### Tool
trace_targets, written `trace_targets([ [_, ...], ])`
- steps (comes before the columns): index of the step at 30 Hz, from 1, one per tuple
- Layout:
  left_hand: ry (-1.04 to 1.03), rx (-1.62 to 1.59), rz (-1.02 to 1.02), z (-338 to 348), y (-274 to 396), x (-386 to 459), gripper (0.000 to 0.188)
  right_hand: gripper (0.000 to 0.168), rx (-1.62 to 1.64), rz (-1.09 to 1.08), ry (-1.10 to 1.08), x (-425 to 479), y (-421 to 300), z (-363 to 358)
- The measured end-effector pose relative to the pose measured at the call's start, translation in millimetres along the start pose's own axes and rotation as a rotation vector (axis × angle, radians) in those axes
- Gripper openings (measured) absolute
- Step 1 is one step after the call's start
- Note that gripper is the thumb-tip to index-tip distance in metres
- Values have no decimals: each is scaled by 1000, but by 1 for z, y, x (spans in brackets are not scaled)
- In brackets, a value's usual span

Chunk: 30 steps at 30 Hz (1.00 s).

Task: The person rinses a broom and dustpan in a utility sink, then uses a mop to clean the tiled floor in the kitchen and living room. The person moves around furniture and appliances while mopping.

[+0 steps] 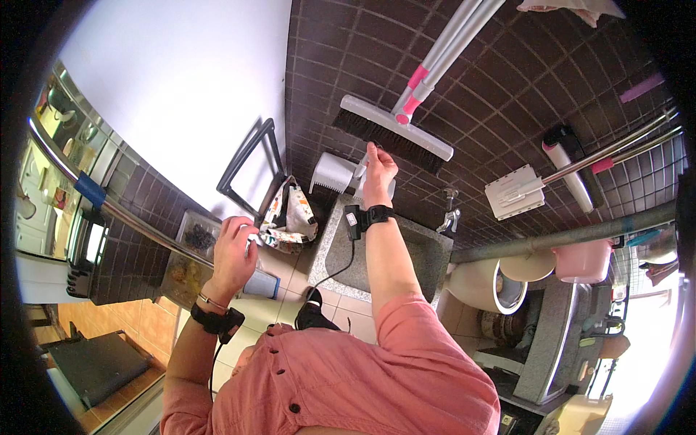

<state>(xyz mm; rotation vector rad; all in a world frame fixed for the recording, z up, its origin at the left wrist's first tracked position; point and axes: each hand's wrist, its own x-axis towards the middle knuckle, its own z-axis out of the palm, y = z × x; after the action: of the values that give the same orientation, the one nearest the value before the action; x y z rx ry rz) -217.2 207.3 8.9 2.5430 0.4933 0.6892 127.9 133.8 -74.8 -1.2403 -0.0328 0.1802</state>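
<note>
My right hand [380, 168] is raised at the bristles of a floor brush [397, 128] with a pink and silver pole, which is against the dark tiled wall. Its thumb and index fingertip are pinched together at the bristles; whether they grip a tiny thing cannot be told. Below the brush a white toothed dustpan [333, 173] is partly behind this hand. My left hand [235, 255] is at the lower left with curled fingers around something small and whitish, too hidden to name. Beside it a patterned fabric bag [293, 215] hangs near a black folding frame [247, 168].
A granite utility sink [399, 261] with a wall tap [449, 217] lies below. A metal rail [147, 228] crosses at left; a grey pipe [565, 234] runs at right above a pink bucket [582, 261]. A white flat mop head [514, 193] hangs on the wall.
</note>
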Motion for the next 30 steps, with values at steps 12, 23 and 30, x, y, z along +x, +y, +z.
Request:
trace_targets([
  [12, -9, 12, -5, 0, -8, -8, 26, 16, 43, 107, -55, -11, 11, 5],
  [23, -43, -28, 7, 12, -5, -4, 25, 18, -98, 43, 133, -8, 59, -72],
  [30, -58, -17, 20, 17, -3, -4, 25, 16, -40, -24, 47, 4, -11, -36],
])
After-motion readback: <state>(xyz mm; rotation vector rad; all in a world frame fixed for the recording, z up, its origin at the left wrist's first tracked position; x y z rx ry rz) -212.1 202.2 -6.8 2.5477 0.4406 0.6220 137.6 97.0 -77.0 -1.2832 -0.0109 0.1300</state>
